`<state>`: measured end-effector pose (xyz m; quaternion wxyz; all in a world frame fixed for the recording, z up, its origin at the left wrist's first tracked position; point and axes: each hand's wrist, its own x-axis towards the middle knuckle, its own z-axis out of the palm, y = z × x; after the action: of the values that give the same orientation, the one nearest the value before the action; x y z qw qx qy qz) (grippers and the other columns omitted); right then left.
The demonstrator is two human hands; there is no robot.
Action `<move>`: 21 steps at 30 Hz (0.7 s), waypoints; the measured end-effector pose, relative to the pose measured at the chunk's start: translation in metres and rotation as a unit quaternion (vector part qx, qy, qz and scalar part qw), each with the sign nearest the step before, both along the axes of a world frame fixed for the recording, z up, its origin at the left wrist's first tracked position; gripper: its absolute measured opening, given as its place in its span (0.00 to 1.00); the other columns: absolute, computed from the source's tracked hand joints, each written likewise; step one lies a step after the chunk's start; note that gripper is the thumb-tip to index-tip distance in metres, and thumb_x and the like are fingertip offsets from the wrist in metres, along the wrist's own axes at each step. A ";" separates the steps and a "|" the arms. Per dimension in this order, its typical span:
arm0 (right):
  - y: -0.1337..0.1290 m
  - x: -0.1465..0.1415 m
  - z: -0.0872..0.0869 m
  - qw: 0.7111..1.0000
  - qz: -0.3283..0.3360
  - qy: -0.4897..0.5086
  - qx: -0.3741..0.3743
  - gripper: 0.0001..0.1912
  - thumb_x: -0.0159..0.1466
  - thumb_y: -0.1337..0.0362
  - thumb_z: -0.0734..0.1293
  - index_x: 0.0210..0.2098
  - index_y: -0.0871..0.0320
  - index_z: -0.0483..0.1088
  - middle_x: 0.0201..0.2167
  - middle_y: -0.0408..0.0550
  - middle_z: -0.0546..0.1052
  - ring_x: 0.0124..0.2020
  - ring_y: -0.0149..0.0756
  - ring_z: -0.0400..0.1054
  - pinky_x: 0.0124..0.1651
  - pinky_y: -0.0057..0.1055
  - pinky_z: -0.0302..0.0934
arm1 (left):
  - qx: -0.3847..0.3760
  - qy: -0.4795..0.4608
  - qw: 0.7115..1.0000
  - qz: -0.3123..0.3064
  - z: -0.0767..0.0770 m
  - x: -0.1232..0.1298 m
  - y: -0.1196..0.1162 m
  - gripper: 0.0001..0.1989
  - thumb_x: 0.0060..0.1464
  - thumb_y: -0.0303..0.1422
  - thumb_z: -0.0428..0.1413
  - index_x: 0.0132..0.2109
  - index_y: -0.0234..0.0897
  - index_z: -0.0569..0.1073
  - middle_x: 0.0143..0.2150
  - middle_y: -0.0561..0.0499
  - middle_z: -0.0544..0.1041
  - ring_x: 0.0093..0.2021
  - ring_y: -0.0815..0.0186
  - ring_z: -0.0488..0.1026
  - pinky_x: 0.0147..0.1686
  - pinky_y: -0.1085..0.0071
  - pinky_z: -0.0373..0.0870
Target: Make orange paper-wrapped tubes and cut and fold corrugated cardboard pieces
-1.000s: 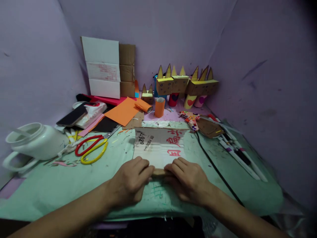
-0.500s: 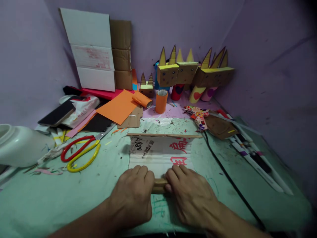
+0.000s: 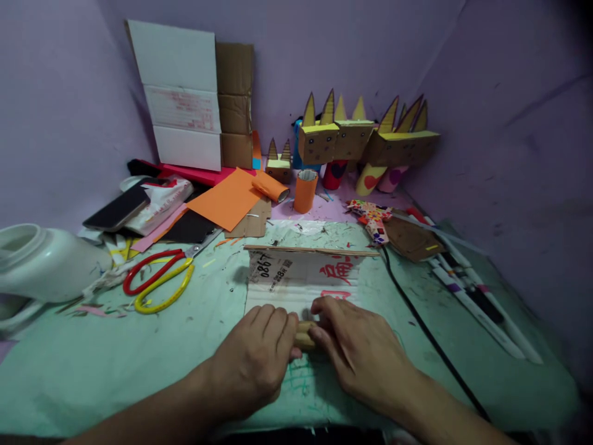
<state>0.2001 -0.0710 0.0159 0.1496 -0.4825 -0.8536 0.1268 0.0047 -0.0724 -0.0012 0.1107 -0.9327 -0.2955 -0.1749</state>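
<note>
A piece of cardboard (image 3: pixel 301 277) with a white printed face lies in front of me, its near edge rolled up and its far edge raised. My left hand (image 3: pixel 259 352) is wrapped over the left part of the brown roll at that near edge. On the right part of the same roll, my right hand (image 3: pixel 356 346) curls its fingers, with thumb and forefinger at the roll. A short stretch of roll shows between the two hands; the rest is hidden under them.
Scissors (image 3: pixel 162 278) with red and yellow handles lie left, by a white bottle (image 3: pixel 50 262). A flowered glue gun (image 3: pixel 373 219) trails a black cord (image 3: pixel 430 334) at right. Orange tubes (image 3: pixel 306 191), cardboard animal heads (image 3: pixel 319 143) and markers (image 3: pixel 477 309) stand or lie behind.
My right hand's fingers have loosened and lifted a little, while my left hand keeps its hold. The whole view has shifted slightly, moving the scene to the right.
</note>
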 end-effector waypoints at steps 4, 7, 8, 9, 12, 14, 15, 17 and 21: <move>-0.009 0.004 -0.013 0.984 0.003 0.004 0.176 0.12 0.64 0.59 0.61 0.40 0.61 0.68 0.43 0.59 0.72 0.44 0.51 0.61 0.45 0.48 0.56 | -0.001 0.052 0.999 -0.002 0.008 0.000 0.005 0.13 0.60 0.26 0.44 0.45 0.21 0.69 0.32 0.41 0.73 0.29 0.57 0.69 0.26 0.62 0.69; -0.009 0.004 -0.019 0.985 0.034 -0.032 0.166 0.08 0.63 0.62 0.64 0.37 0.62 0.69 0.32 0.54 0.72 0.34 0.44 0.59 0.36 0.40 0.57 | 0.005 0.044 0.999 0.004 0.006 0.000 0.001 0.13 0.60 0.26 0.44 0.45 0.23 0.70 0.35 0.40 0.74 0.32 0.56 0.70 0.29 0.60 0.69; -0.008 0.004 -0.020 0.985 0.056 -0.045 0.160 0.07 0.62 0.64 0.63 0.36 0.62 0.69 0.29 0.53 0.71 0.31 0.43 0.58 0.34 0.38 0.56 | 0.012 0.035 0.999 0.018 0.004 0.000 -0.001 0.13 0.61 0.26 0.44 0.46 0.23 0.70 0.38 0.39 0.75 0.36 0.54 0.70 0.34 0.57 0.69; -0.007 0.004 -0.020 0.982 0.076 -0.057 0.161 0.06 0.62 0.66 0.62 0.36 0.63 0.69 0.28 0.52 0.71 0.30 0.42 0.57 0.33 0.38 0.55 | 0.018 0.027 0.999 0.035 0.001 0.000 -0.004 0.14 0.61 0.27 0.45 0.48 0.23 0.69 0.41 0.37 0.74 0.39 0.53 0.70 0.38 0.55 0.69; -0.002 0.006 -0.019 0.974 0.113 -0.077 0.179 0.08 0.64 0.68 0.58 0.33 0.62 0.69 0.26 0.51 0.69 0.28 0.42 0.56 0.32 0.39 0.52 | 0.021 -0.010 0.998 0.053 -0.006 -0.002 -0.007 0.14 0.60 0.27 0.47 0.51 0.23 0.67 0.43 0.37 0.73 0.42 0.53 0.68 0.42 0.56 0.67; 0.002 0.007 -0.018 0.975 0.119 -0.072 0.175 0.13 0.66 0.67 0.55 0.30 0.61 0.68 0.24 0.50 0.68 0.27 0.42 0.55 0.31 0.38 0.50 | 0.006 -0.039 0.999 0.033 -0.008 -0.002 -0.004 0.13 0.58 0.24 0.48 0.49 0.24 0.68 0.38 0.40 0.73 0.37 0.57 0.67 0.36 0.61 0.67; 0.004 0.008 -0.017 0.976 0.118 -0.069 0.167 0.14 0.66 0.66 0.54 0.29 0.60 0.68 0.24 0.50 0.67 0.27 0.42 0.55 0.30 0.38 0.50 | -0.006 -0.053 0.998 0.025 -0.007 -0.003 -0.002 0.12 0.57 0.23 0.48 0.47 0.25 0.68 0.36 0.42 0.73 0.34 0.58 0.66 0.33 0.62 0.66; 0.008 0.007 -0.016 0.980 0.113 -0.064 0.152 0.17 0.67 0.64 0.52 0.28 0.59 0.67 0.23 0.49 0.67 0.27 0.41 0.54 0.29 0.37 0.48 | -0.042 -0.073 0.996 0.021 -0.004 -0.001 0.005 0.10 0.56 0.22 0.47 0.44 0.28 0.69 0.31 0.45 0.71 0.30 0.60 0.64 0.28 0.63 0.63; 0.013 0.003 -0.011 0.987 0.078 -0.052 0.127 0.19 0.69 0.62 0.49 0.27 0.56 0.64 0.24 0.48 0.66 0.27 0.41 0.55 0.31 0.37 0.47 | -0.110 -0.113 0.987 0.015 0.004 0.004 0.018 0.09 0.54 0.23 0.44 0.34 0.34 0.69 0.24 0.50 0.66 0.25 0.62 0.60 0.23 0.64 0.56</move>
<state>0.2033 -0.0575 0.0047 0.1547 -0.3979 -0.9043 0.0028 0.0088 -0.0549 0.0030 -0.0240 -0.9090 -0.3372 -0.2439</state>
